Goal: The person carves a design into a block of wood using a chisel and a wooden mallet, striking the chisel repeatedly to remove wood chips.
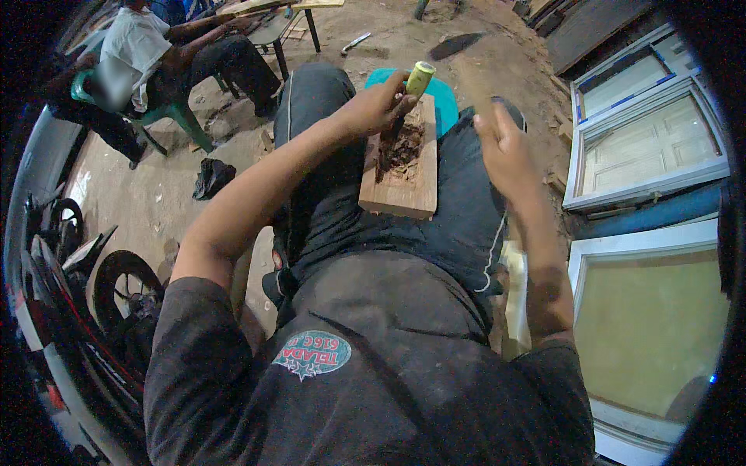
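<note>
A thick wooden block (398, 198) rests between my thighs, its far end over a teal plastic seat (445, 101). A rough hollow (406, 151) full of chips is cut into its top. My left hand (386, 101) is closed around a chisel with a yellow-green handle (420, 78), held at the far end of the hollow; its blade is hidden behind my fingers. To the right, my right hand (509, 155) is raised and grips a flat wooden stick (474, 89), smeared by motion and apart from the chisel handle.
White-framed panels (645, 147) lean along the right, with a glazed frame (653, 326) nearer. At the left, a person (140, 54) sits on a green chair (183, 124) by a table (272, 35). A knife-like tool (356, 43) lies on the dirt floor. Motorbikes (124, 287) stand lower left.
</note>
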Demonstrator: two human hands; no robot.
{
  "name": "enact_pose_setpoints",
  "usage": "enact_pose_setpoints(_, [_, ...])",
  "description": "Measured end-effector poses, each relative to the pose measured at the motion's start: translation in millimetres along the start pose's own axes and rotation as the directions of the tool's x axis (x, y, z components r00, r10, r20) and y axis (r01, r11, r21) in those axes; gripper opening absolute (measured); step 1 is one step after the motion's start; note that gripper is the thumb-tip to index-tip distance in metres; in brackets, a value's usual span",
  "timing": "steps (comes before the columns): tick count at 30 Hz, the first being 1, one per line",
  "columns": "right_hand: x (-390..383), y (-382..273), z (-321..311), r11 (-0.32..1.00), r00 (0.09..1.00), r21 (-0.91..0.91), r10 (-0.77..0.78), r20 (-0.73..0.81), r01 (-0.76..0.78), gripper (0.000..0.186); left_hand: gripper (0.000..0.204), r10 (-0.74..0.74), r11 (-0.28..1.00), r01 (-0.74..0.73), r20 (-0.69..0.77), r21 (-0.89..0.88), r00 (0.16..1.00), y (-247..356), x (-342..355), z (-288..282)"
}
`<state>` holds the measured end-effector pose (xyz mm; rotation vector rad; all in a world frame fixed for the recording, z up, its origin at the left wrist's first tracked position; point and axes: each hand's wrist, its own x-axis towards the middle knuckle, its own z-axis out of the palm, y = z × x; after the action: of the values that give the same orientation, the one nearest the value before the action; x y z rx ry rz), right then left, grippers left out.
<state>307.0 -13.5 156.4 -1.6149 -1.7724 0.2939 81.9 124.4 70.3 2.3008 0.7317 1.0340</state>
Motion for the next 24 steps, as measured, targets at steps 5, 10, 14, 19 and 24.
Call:
enact_pose_setpoints(5, [-4.3,-19.7,-7.2,0.998,0.999,-0.063,-0.027,0.035,0.029,0.035,0.042,0.015,1.0,-0.015,0.012,0.015,1.0,-8.3,-1.0,-2.5])
enact_pose_setpoints(10, [-3.2,-12.7,-4.9,0.994,0.996,-0.069,-0.076,0.036,0.079,0.037,0.043,-0.083,0.996,0.084,0.047,-0.01,0.995,-2.7,2.3,1.0])
enact_pose_setpoints(14, [-0.9,-16.0,-4.6,0.998,0.999,-0.062,-0.006,0.045,0.009,0.038,0.043,-0.041,0.999,0.041,0.024,-0.007,0.999,-7.0,1.4,-0.7])
enact_pose_setpoints(19, [-2.2,-7.0,-0.3,0.998,0.998,0.013,-0.063,-0.014,0.063,0.036,0.043,-0.047,0.999,0.047,0.011,-0.01,0.999,-4.4,1.4,1.8])
enact_pose_setpoints(24, [0.9,-15.9,-5.2,0.997,1.0,-0.071,-0.009,-0.01,0.008,0.034,0.043,-0.05,0.998,0.05,0.018,0.023,0.999,-2.9,-2.2,-1.6])
